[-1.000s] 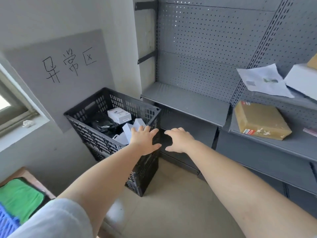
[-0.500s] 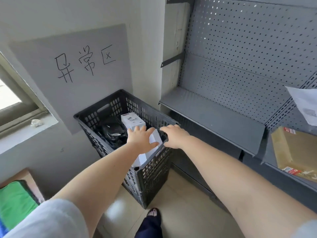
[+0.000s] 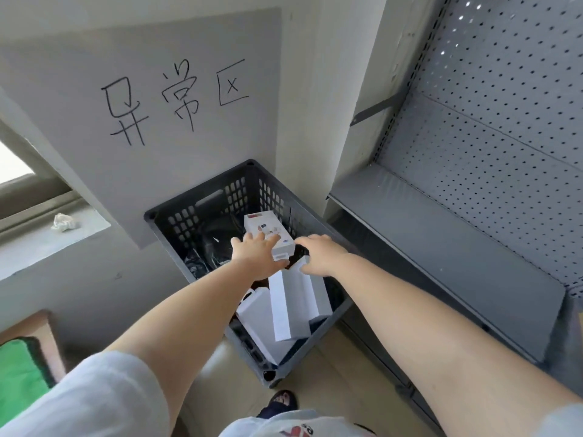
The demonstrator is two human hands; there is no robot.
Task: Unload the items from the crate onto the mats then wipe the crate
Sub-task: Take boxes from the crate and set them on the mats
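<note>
Reaching into the crate, the left hand (image 3: 257, 255) lays spread, nearly straight fingers on the top face of a small white carton (image 3: 268, 236), its thumb against the carton's near edge; whether it grips cannot be told. The right hand (image 3: 318, 253) hovers just beside the carton's right end, fingers bent downward; what they touch is hidden. The carton is a flat rectangular cardboard box with small printed pictures and a red mark at its far corner; the print is too small to read. Its long axis runs from far left to near right. Below it, tall plain white boxes (image 3: 291, 305) lean on end, long axes pointing toward the viewer, beside glossy black plastic-wrapped items (image 3: 208, 244). The crate (image 3: 189, 216) is dark grey moulded plastic with perforated lattice walls and a handle slot, standing on the floor against the wall. A grey sheet (image 3: 151, 99) above bears handwritten "异常区". Grey perforated metal shelving (image 3: 473, 152) stands at right; a green cloth (image 3: 19, 370) lies at lower left.
</note>
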